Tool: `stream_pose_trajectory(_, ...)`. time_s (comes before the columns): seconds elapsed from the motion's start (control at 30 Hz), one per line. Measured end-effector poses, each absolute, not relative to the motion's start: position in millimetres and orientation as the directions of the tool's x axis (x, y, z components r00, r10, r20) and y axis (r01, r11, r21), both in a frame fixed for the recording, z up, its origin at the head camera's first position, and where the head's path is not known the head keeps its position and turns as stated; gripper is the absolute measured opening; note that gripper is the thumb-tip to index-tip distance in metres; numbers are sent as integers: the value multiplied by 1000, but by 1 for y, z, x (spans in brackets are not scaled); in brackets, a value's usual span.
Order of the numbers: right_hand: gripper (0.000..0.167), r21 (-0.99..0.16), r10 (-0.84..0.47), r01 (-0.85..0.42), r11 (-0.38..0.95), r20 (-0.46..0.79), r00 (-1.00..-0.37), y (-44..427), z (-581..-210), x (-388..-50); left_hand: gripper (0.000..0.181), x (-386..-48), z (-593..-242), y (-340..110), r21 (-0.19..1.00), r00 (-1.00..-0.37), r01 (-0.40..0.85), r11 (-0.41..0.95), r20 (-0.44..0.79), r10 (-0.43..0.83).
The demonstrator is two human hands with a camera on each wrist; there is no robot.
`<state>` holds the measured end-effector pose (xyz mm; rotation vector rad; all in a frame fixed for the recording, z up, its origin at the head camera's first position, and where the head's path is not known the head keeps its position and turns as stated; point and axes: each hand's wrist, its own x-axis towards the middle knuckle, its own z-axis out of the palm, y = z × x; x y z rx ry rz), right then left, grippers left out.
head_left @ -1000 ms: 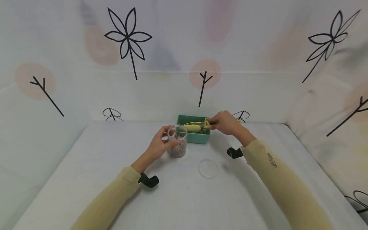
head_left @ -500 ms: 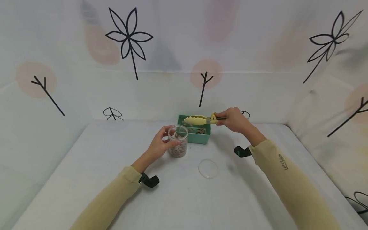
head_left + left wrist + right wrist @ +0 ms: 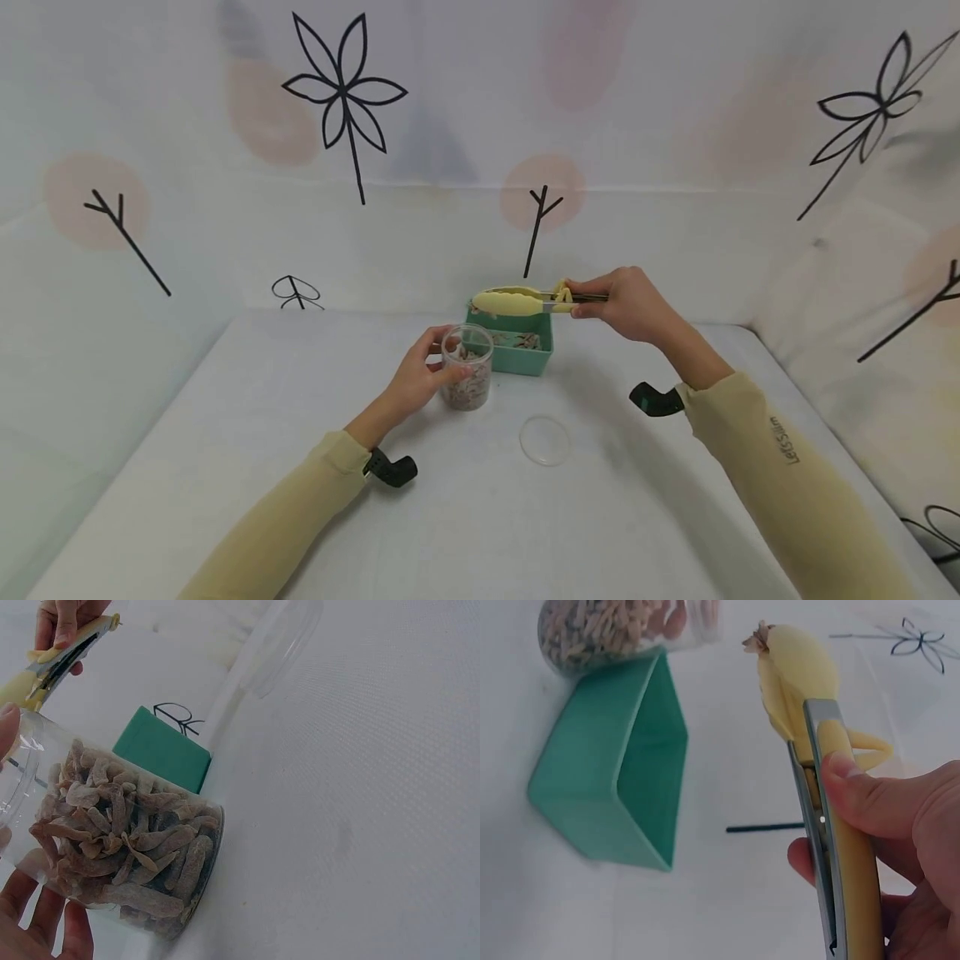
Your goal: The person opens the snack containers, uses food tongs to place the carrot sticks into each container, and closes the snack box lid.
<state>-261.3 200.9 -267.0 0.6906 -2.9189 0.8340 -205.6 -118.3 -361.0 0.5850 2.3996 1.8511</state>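
My left hand point(image 3: 411, 379) holds a clear plastic jar point(image 3: 467, 367) round its side, and the jar stands upright on the table. Brown, dusty, stubby dried pieces point(image 3: 135, 844) fill much of it in the left wrist view. Above a green box point(image 3: 525, 361) just behind the jar, my right hand point(image 3: 636, 307) grips a pair of tongs point(image 3: 513, 302) with yellow tips. A small clump of brown pieces point(image 3: 759, 637) shows between those tips in the right wrist view. More pieces lie inside the box. What they are exactly is unclear.
A clear round lid point(image 3: 545, 440) lies flat on the white table point(image 3: 465, 517), in front and right of the jar. Patterned cloth walls point(image 3: 420, 242) close in the back and sides. A dark wrist camera point(image 3: 657, 400) juts from the right sleeve.
The right hand has lifted the tongs up out of the green box and moved a little to the right. My left hand and the jar stay nearly in place.
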Motion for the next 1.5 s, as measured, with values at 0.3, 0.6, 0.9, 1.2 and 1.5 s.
stream_pose_trajectory(0.3, 43, -529, -486, -499, 686, 177, -856, 193, -269, -239, 64, -208, -359, -119, 937, -924, 273, 218, 192, 331)
stream_pose_trajectory(0.6, 46, -458, -529, -559, 691, 207, -823, 191, -278, -236, 64, -210, -360, -117, 934, -922, 288, 211, 210, 326)
stream_pose_trajectory(0.9, 51, -404, -537, -587, 701, 243, -808, 193, -279, -230, 65, -209, -360, -117, 936, -926, 276, 220, 198, 323)
stream_pose_trajectory(1.2, 55, -445, -467, -507, 738, 206, -860, 204, -281, -237, 66, -207, -361, -117, 946, -935, 243, 216, 168, 314)
stream_pose_trajectory(1.5, 60, -395, -373, -384, 834, 108, -921, 211, -289, -258, 65, -206, -362, -116, 946, -929, 257, 200, 184, 321)
